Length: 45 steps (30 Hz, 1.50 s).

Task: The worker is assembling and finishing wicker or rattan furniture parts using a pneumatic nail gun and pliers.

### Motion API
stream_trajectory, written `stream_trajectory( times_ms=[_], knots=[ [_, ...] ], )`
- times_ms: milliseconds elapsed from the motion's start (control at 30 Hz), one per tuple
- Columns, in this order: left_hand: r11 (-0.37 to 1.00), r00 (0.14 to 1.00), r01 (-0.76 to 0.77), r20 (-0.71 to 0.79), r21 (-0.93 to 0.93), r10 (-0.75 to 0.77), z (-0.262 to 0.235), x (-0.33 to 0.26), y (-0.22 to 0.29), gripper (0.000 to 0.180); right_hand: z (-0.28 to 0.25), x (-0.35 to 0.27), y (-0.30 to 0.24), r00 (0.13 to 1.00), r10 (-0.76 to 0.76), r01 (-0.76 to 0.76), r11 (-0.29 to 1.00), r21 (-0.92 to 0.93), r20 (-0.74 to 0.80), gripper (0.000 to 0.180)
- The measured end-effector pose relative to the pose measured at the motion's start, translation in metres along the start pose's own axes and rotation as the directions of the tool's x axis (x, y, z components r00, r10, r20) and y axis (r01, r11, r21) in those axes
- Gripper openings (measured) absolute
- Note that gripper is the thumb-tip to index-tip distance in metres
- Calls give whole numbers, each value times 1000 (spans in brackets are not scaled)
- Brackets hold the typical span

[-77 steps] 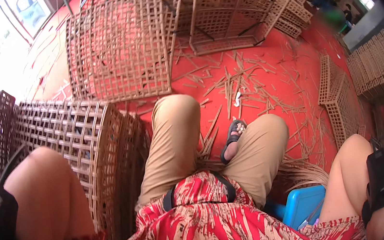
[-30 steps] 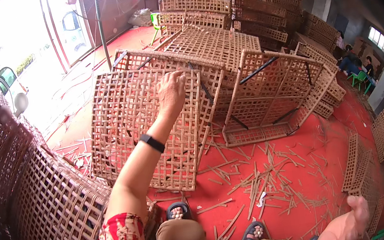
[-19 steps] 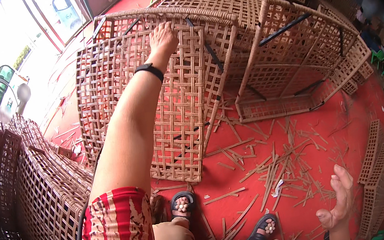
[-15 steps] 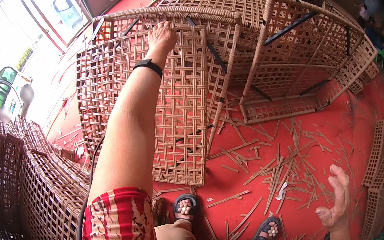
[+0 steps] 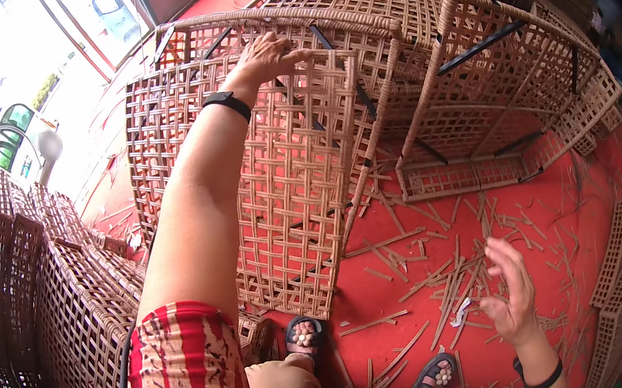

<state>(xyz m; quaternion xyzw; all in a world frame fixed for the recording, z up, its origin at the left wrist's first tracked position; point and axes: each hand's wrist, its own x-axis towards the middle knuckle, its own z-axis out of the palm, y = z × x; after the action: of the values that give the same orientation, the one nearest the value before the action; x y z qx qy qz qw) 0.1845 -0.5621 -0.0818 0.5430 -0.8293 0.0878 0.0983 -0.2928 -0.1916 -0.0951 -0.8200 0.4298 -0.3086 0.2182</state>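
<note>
**Panel gripped at its top edge and tipped up**

Head view: Compared with a moment ago, the woven panel (image 5: 277, 175) is seen raised further from the frames behind it, its lower edge resting on the red floor (image 5: 561, 184) just ahead of the sandalled feet (image 5: 304, 338). Where the left hand (image 5: 269, 54) was earlier laid on the weave, it is now hooked over the panel's top edge. From this it is judged that the panel is being drawn off the stack and toward the body, and that control of it rests with that one hand.

The left arm is stretched almost straight, up and forward, a black wristband (image 5: 227, 104) shown at the wrist. The fingers are curled together and clamped on the top rim of the panel, the thumb hidden behind the weave.

The right hand (image 5: 509, 297) is held low at the lower right, clear of the panel and above the scattered cane offcuts (image 5: 455, 277). Its fingers are spread loosely apart and nothing is held in them. Behind the panel, an open wicker frame (image 5: 502, 90) is seen lying tilted on the floor, and stacked woven panels (image 5: 41, 292) stand to the left.
</note>
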Motion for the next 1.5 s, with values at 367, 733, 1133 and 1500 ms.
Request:
stream_trajectory(
  times_ms=[367, 733, 1133, 1500],
  knots=[
    [993, 998, -65, -8, -100, 65, -130, -108, 107, 80, 78, 128, -55, 938, 336, -186, 689, 700, -81, 87],
    [918, 928, -354, -190, -181, 320, -249, -242, 292, 72, 28, 13, -173, 646, 662, 198, 337, 920, -381, 44],
    [635, 733, -675, -440, -375, 519, -290, -312, 504, 55, -99, -205, -194, 341, 661, 241, 626, 742, -669, 47],
    [609, 764, -356, -596, -709, -247, -296, -399, 458, 20, -85, -278, -174, 12, 848, 394, 484, 781, -531, 31]
  ],
)
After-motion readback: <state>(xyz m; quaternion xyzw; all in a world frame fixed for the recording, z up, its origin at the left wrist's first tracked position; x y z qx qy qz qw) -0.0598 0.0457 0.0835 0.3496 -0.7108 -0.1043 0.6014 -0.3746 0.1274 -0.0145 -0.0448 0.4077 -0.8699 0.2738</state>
